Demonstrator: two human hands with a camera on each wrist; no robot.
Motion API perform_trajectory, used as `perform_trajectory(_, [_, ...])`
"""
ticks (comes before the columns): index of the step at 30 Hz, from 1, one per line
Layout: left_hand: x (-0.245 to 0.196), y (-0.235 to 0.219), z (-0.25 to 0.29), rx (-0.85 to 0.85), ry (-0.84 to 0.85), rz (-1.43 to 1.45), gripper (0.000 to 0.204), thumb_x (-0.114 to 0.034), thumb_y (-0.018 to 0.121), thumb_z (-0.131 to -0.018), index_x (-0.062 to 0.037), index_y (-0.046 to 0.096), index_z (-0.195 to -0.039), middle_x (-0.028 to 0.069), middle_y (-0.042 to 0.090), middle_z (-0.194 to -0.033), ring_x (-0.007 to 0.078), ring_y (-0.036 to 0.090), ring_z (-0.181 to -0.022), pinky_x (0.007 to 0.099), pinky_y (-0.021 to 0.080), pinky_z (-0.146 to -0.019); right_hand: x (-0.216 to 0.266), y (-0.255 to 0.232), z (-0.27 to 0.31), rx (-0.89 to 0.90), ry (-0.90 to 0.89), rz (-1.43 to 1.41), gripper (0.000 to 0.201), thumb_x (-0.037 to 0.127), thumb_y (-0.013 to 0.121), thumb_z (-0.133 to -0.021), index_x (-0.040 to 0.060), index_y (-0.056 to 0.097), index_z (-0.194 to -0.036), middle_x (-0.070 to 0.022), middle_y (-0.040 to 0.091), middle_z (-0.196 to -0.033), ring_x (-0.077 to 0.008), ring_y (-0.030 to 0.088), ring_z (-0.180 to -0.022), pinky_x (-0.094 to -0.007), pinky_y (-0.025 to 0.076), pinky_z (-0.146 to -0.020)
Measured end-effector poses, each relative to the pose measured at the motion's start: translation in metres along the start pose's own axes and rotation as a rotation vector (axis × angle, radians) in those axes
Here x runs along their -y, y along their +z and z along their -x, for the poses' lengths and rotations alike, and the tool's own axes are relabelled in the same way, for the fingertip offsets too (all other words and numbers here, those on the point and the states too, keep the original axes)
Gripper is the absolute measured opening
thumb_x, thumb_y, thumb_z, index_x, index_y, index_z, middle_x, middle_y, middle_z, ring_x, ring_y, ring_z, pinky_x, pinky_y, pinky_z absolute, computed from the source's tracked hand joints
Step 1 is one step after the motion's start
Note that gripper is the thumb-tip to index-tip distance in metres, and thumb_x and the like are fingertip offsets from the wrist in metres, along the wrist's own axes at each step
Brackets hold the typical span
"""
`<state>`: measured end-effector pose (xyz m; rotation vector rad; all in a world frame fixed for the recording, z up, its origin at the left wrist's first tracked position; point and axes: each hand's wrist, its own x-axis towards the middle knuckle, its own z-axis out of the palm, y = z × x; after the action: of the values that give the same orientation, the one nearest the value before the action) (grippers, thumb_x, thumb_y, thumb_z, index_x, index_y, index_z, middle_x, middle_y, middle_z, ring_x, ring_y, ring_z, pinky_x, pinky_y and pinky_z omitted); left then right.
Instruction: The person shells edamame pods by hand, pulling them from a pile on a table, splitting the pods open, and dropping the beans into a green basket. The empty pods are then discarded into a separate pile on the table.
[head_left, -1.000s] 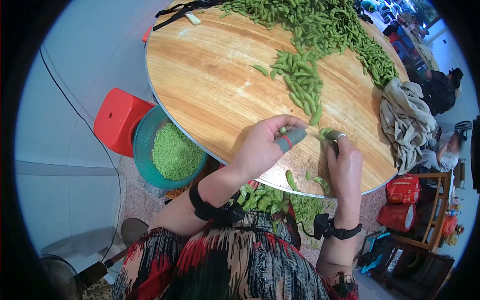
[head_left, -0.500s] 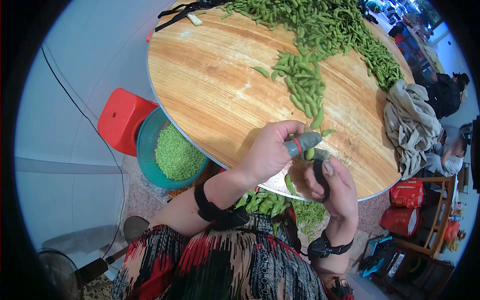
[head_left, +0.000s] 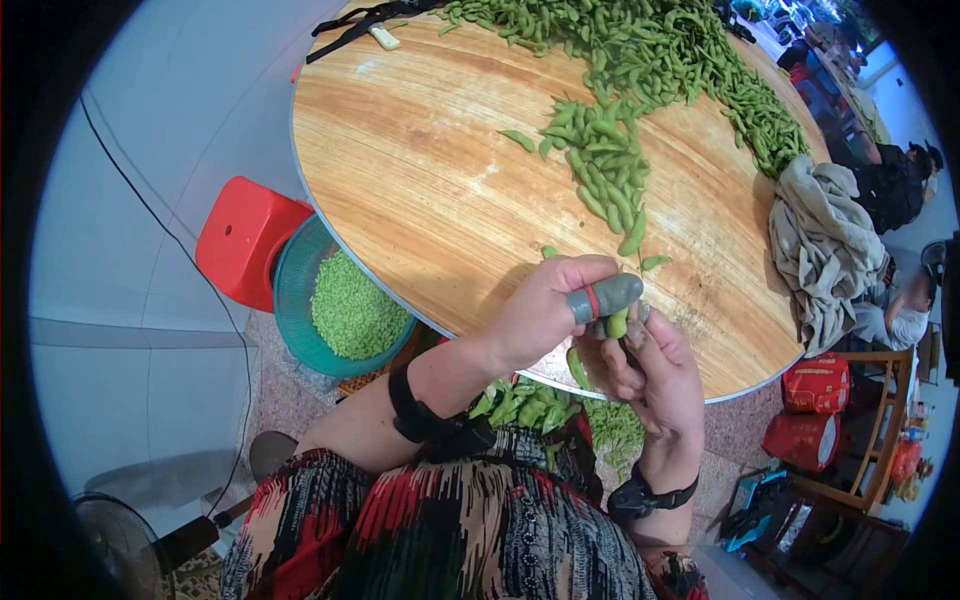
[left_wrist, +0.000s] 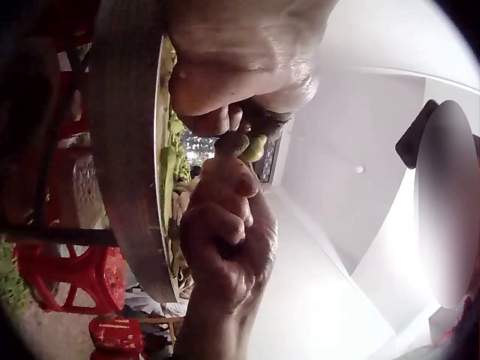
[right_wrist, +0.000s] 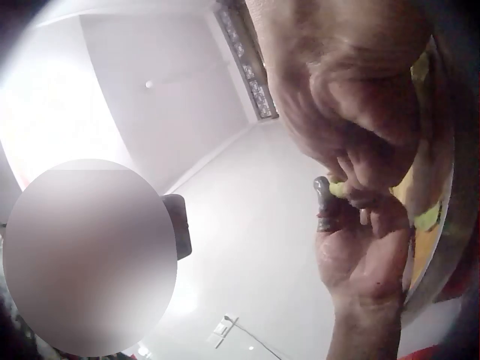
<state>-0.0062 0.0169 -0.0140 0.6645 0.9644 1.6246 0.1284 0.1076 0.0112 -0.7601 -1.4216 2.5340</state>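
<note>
Pod (head_left: 619, 322): light, soft, probably slippery; best pinched at both ends. Pinched between left hand (head_left: 545, 300) and right hand (head_left: 655, 375) fingers at tabletop's (head_left: 420, 190) 6 o'clock edge.

Bright, even daylight fills the head view; the surface (head_left: 420, 170) shows soft glare and short shadows. Fisheye bends the edges into a black ring. Both wrist views are blurred, backlit and washed out by white glare.
</note>
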Motion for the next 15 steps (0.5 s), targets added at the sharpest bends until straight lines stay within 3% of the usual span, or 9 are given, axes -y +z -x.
perform_trajectory(2, [0.002,-0.001,-0.001,-0.017,-0.011,0.029,0.022,-0.025,0.054,-0.089,-0.0033,0.057,-0.085,-0.0013,0.056,-0.074,0.0043,0.053,-0.071,0.0195,0.044,-0.062,0.000,-0.001,0.000,0.013,0.027,-0.033,0.016,0.013,0.043,-0.094,0.0021,0.053,-0.096,0.0034,0.051,-0.064,-0.0014,0.034,-0.045,-0.0169,0.027,-0.041])
perform_trajectory(4, [0.003,0.004,-0.002,-0.033,-0.020,0.058,0.018,-0.022,0.056,-0.088,-0.0035,0.057,-0.085,-0.0010,0.055,-0.074,0.0050,0.054,-0.072,0.0205,0.045,-0.062,-0.006,-0.004,-0.004,-0.053,-0.062,0.093,0.015,0.013,0.044,-0.093,0.0027,0.054,-0.095,0.0036,0.050,-0.063,-0.0011,0.034,-0.045,-0.0166,0.026,-0.041])
perform_trajectory(5, [0.002,0.010,0.000,-0.089,0.037,-0.097,0.014,-0.018,0.058,-0.086,-0.0037,0.056,-0.085,-0.0005,0.055,-0.073,0.0053,0.054,-0.071,0.0208,0.045,-0.062,-0.008,-0.006,-0.006,-0.053,-0.063,0.094,0.015,0.013,0.044,-0.093,0.0027,0.054,-0.095,0.0036,0.050,-0.063,-0.0011,0.034,-0.045,-0.0166,0.026,-0.041])
perform_trajectory(7, [-0.002,0.015,0.003,-0.182,0.100,-0.298,0.011,-0.008,0.064,-0.081,-0.0031,0.056,-0.086,-0.0003,0.054,-0.073,0.0061,0.053,-0.069,0.0223,0.045,-0.064,-0.012,-0.010,-0.008,-0.173,-0.255,0.567,0.015,0.013,0.045,-0.093,0.0035,0.055,-0.088,0.0040,0.049,-0.061,-0.0011,0.036,-0.046,-0.0173,0.028,-0.042])
perform_trajectory(11, [-0.002,0.009,0.004,-0.230,0.135,-0.525,0.016,-0.008,0.064,-0.080,-0.0023,0.057,-0.093,-0.0002,0.056,-0.076,0.0057,0.051,-0.071,0.0221,0.045,-0.068,-0.005,-0.008,-0.012,-0.259,-0.224,0.646,0.016,0.012,0.046,-0.091,0.0041,0.056,-0.082,0.0036,0.050,-0.060,-0.0017,0.040,-0.048,-0.0181,0.031,-0.043])
perform_trajectory(13, [0.002,0.006,0.004,-0.262,0.224,-0.610,0.022,-0.008,0.062,-0.081,-0.0022,0.058,-0.102,0.0010,0.059,-0.084,0.0060,0.052,-0.077,0.0228,0.044,-0.073,0.001,-0.016,-0.014,-0.179,-0.090,0.340,0.015,0.013,0.049,-0.090,0.0035,0.056,-0.082,0.0025,0.051,-0.061,-0.0032,0.043,-0.051,-0.0191,0.034,-0.046])
perform_trajectory(15, [0.003,0.002,0.001,-0.237,0.168,-0.512,0.023,-0.008,0.061,-0.082,-0.0025,0.058,-0.104,0.0014,0.060,-0.088,0.0065,0.053,-0.081,0.0228,0.043,-0.076,0.000,-0.012,-0.015,-0.212,-0.102,0.470,0.015,0.014,0.049,-0.090,0.0027,0.056,-0.083,0.0021,0.052,-0.062,-0.0048,0.045,-0.051,-0.0202,0.036,-0.047])
